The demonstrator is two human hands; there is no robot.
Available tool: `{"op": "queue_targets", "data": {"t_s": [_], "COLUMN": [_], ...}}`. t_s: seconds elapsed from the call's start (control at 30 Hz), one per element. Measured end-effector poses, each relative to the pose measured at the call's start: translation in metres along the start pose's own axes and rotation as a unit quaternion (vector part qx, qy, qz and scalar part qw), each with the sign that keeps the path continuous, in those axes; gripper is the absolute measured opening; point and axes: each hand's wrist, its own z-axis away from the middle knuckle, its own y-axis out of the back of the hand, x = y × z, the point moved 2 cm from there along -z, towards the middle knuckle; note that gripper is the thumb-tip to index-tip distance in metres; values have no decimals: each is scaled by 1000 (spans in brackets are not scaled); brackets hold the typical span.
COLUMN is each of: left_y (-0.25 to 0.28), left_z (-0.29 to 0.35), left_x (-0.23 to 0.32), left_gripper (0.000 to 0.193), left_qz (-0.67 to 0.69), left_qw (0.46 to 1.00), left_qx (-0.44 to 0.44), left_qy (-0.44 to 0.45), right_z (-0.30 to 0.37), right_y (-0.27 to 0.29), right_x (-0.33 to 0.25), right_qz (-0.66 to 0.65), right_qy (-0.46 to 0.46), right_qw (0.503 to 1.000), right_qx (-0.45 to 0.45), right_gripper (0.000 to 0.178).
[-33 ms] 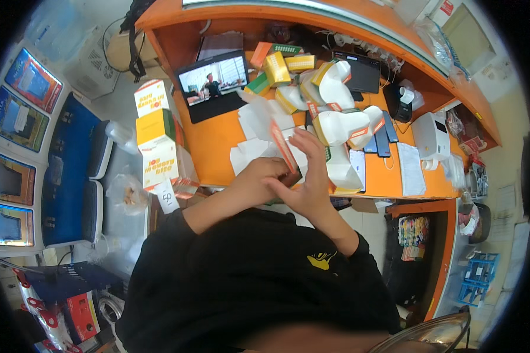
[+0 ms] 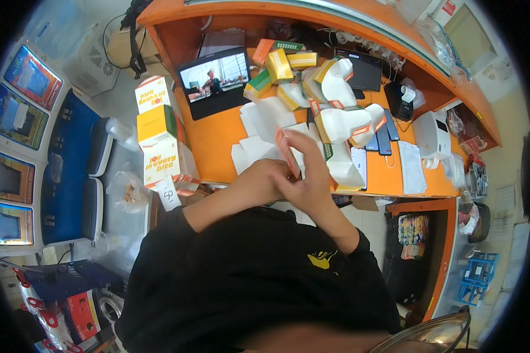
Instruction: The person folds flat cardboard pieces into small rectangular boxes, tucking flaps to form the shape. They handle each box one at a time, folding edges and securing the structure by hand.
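Note:
Above the front edge of the orange desk, both my hands are on a paper food carton [image 2: 286,152] with an orange-red printed side and a white inside. My left hand [image 2: 264,181] is curled closed at the carton's lower end, its fingertips mostly hidden. Bent round the carton's right side, my right hand [image 2: 310,176] presses its thumb near the left hand. Just beyond lie flat white carton blanks [image 2: 253,152]. Half-folded cartons with white insides [image 2: 343,125] lie to the right, and one more carton [image 2: 343,167] is close beside my right hand.
Yellow and green boxes [image 2: 278,66] are heaped at the back. A tablet [image 2: 215,79] showing video stands at the back left, beside stacked printed cartons [image 2: 159,126]. Phones [image 2: 384,140], a paper sheet [image 2: 411,167] and a white printer-like device [image 2: 433,136] are on the right.
My right hand's raised, spread fingers have come down and closed in on the carton. My left hand stays at its lower end.

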Motion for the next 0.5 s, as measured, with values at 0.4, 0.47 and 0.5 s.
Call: {"op": "queue_targets", "data": {"t_s": [0.4,0.47,0.5], "left_y": [37,37,37], "left_z": [36,37,36], "left_x": [-29,-30,-30], "left_gripper": [32,30,25], "left_qz": [500,550,537], "left_qw": [825,791,800], "left_qx": [263,265,262], "left_qy": [-11,42,48], "right_z": [-5,-6,-6], "right_y": [-26,-28,-27], "right_x": [-20,-21,-20], "right_qz": [2,16,14], "right_qy": [96,89,65], "right_qw": [993,995,997], "right_qx": [-64,-50,-40], "right_gripper": [27,21,19]}}
